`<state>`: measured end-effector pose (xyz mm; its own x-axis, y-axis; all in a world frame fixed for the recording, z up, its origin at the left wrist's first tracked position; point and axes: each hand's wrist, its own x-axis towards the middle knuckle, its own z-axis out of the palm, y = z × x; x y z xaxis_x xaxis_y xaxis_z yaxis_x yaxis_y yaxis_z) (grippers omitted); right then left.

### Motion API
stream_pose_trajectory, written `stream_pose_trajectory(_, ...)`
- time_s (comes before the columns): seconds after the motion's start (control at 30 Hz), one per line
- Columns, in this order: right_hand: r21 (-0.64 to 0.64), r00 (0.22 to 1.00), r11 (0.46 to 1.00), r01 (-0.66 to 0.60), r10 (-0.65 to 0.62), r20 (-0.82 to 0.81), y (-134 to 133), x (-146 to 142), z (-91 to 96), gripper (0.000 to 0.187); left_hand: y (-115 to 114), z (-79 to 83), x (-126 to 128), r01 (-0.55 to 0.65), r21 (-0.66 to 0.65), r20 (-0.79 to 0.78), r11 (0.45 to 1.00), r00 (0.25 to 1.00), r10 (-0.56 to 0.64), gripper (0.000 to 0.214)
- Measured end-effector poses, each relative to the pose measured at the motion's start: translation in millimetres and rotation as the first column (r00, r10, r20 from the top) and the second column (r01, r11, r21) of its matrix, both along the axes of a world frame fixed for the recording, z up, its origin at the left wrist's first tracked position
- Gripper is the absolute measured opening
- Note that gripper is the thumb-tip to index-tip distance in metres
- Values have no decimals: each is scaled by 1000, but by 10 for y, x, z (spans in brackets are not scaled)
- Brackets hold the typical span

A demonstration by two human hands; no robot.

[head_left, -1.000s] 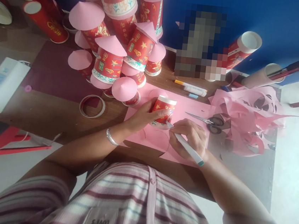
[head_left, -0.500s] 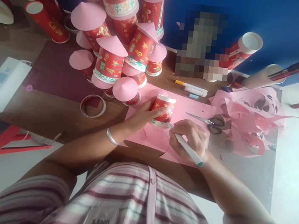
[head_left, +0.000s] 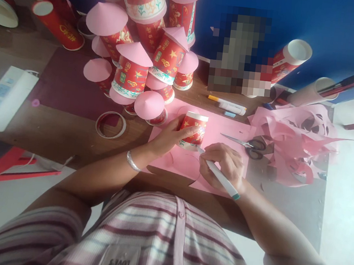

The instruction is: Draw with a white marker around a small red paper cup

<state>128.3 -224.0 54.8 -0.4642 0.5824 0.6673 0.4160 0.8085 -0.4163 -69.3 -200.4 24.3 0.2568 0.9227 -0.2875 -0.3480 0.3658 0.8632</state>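
Note:
My left hand [head_left: 166, 137] grips a red paper cup [head_left: 193, 130] standing upside down on a pink paper sheet [head_left: 224, 131]. My right hand [head_left: 224, 165] is closed on a white pen [head_left: 219, 177], its tip touching the paper at the cup's rim. Curved pen lines show on the sheet near my hands.
A stack of red cups with pink paper cones [head_left: 140, 57] rises behind the sheet. Scissors [head_left: 247, 143] lie to the right beside pink paper scraps [head_left: 293, 140]. A tape roll [head_left: 110, 124], markers [head_left: 227, 105], a white power strip [head_left: 6, 97] and lying cups [head_left: 287, 57] surround the work.
The pen tip has shifted slightly left and down along the cup's rim. My left hand and the cup stay in place.

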Motion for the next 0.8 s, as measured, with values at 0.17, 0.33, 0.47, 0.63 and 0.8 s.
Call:
stream_pose_trajectory(0.17, -4, 1000, 1000, -6, 6, 2, -10, -7, -2, 22, 2, 5, 0, 0, -1, -11, 1000, 1000, 0, 43)
stream_pose_trajectory(0.33, -1, 1000, 1000, -12, 12, -11, -16, -23, -8, 23, 3, 1, 6, 1, 2, -33, 1000, 999, -1, 43)
stream_pose_trajectory(0.47, 16, 1000, 1000, -11, 12, -22, -20, -44, 0, 26, 7, 14, 14, 5, 9, -15, 1000, 1000, -4, 42)
stream_pose_trajectory(0.63, 11, 1000, 1000, -19, 20, -17, -23, -51, 4, 23, 8, 31, 16, 8, 6, -52, 1000, 999, -7, 43)
stream_pose_trajectory(0.8, 12, 1000, 1000, -26, 26, 9, -26, -41, 17, 25, 7, 47, 19, 9, 17, -72, 1000, 997, -8, 41)
